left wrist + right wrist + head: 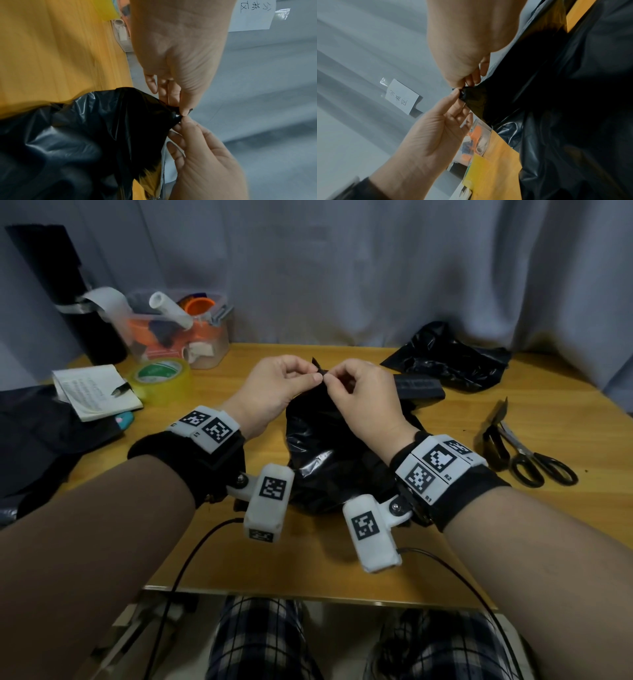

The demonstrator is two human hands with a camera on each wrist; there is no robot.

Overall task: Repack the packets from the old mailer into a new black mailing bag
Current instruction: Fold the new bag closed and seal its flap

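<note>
A black mailing bag (329, 453) lies crumpled on the wooden table (342, 563) in front of me, one tip pulled up. My left hand (317, 376) and right hand (329, 378) meet at that tip, each pinching the plastic between thumb and forefinger. In the left wrist view the left hand (181, 111) comes in from the top and the right hand (184, 121) from below, on the bag (77, 135). The right wrist view shows the right hand (464, 85) and left hand (457, 94) on the bag (556, 121). A flat black packet (419, 386) lies behind my right hand.
Another crumpled black bag (445, 357) sits at the back right. Scissors (534, 457) lie at the right. A tape roll (161, 374), a clear box of supplies (178, 333), a notepad (96, 392) and dark cloth (34, 433) crowd the left. A grey curtain hangs behind.
</note>
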